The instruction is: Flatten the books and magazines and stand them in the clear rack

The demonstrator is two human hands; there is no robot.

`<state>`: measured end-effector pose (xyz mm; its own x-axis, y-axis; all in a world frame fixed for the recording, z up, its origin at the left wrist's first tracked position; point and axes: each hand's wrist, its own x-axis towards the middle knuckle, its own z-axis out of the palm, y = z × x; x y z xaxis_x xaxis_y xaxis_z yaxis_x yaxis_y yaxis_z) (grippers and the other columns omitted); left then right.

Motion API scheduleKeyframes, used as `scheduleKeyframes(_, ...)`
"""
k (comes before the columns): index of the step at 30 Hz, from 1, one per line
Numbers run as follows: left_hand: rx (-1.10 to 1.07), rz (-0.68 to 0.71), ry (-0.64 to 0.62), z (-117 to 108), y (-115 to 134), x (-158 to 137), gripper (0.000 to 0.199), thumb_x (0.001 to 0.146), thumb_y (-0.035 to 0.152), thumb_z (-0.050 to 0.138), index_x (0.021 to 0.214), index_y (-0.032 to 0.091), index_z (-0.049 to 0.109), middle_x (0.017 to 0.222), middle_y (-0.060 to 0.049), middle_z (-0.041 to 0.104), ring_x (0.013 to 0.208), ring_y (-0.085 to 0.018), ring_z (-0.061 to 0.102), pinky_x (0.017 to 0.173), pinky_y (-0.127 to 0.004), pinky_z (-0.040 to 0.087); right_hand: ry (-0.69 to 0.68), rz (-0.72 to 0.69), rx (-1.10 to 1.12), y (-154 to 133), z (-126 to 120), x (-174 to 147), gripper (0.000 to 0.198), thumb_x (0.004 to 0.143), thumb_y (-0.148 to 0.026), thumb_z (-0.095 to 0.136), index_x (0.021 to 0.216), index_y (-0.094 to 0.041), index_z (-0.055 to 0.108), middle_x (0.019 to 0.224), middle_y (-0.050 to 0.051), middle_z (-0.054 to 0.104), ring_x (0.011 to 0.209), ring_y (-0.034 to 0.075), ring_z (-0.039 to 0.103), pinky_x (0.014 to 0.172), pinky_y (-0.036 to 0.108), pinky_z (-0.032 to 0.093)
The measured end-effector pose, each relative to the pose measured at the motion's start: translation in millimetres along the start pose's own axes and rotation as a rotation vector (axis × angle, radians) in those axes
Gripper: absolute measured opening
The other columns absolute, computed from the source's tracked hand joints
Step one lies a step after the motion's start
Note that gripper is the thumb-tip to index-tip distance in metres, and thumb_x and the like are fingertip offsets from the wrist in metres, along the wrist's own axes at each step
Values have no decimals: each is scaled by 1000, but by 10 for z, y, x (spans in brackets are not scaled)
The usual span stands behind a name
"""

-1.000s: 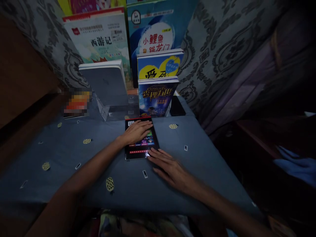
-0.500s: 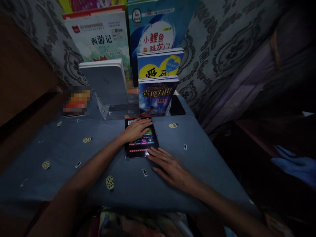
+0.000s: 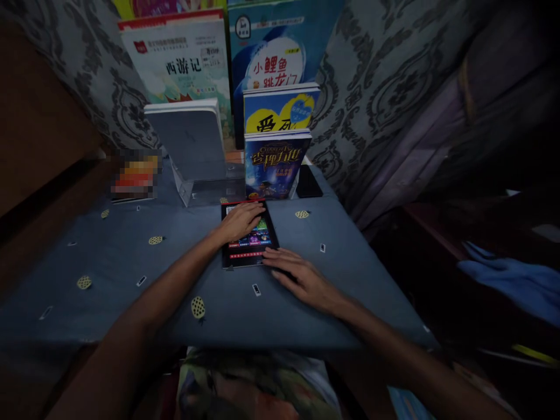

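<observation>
A thin black book (image 3: 271, 233) with a red strip and small coloured pictures on its cover lies flat on the table. My left hand (image 3: 243, 220) rests palm down across its upper part, fingers stretched out toward the right. At its lower right corner, my right hand (image 3: 301, 277) touches the cover with the fingertips, fingers extended and the palm over the cloth. Neither hand is closed around anything. Part of the cover is hidden under my left hand.
Behind the black book, a dark blue book (image 3: 275, 166) and a grey-backed book (image 3: 190, 143) stand upright in a clear holder (image 3: 186, 191). Taller books (image 3: 175, 64) rise behind them. A black phone-like slab (image 3: 309, 182) lies right. The patterned tablecloth (image 3: 131, 251) covers the table.
The whole view has shifted slightly, so the table and books sit a little higher in the picture. Both hands stay on the black book in nearly the same places.
</observation>
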<state>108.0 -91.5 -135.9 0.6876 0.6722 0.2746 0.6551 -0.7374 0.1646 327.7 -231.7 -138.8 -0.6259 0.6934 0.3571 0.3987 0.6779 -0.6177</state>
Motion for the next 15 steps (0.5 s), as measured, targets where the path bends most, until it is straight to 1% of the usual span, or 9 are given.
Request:
scheduleKeyframes(3, 92, -56, 20, -68, 97, -22, 34, 101, 25, 44, 128, 14, 62, 136, -11, 64, 128, -24, 57, 112, -40, 43, 63, 52, 9, 10, 2, 36, 35, 102, -29, 48, 132, -27, 65, 133, 7, 69, 131, 23, 59, 116, 51, 43)
scheduleKeyframes(5, 164, -124, 39, -127, 177, -48, 31, 101, 24, 42, 120, 14, 65, 127, -13, 67, 120, -26, 60, 105, -42, 47, 96, 81, 23, 15, 5, 51, 33, 101, -29, 48, 127, -26, 68, 130, 7, 71, 129, 23, 61, 113, 50, 47)
scheduleKeyframes(8, 225, -207, 60, -203, 275, -106, 30, 101, 22, 39, 112, 15, 66, 117, -15, 68, 112, -28, 61, 96, -43, 50, 115, 100, 45, 17, 9, 61, 32, 99, -29, 48, 122, -25, 71, 128, 7, 72, 126, 24, 63, 110, 49, 49)
scheduleKeyframes(11, 203, -236, 65, -249, 322, -199, 30, 101, 23, 39, 109, 17, 67, 112, -13, 68, 109, -26, 61, 93, -40, 50, 134, 109, 56, 16, 10, 64, 32, 98, -30, 50, 119, -24, 73, 127, 9, 72, 126, 25, 63, 111, 49, 48)
scheduleKeyframes(15, 100, -230, 52, -288, 378, -407, 32, 103, 33, 41, 111, 19, 69, 114, -8, 70, 109, -23, 62, 96, -37, 50, 145, 133, 72, 15, 7, 70, 31, 96, -30, 52, 117, -25, 74, 127, 7, 72, 127, 26, 63, 111, 49, 47)
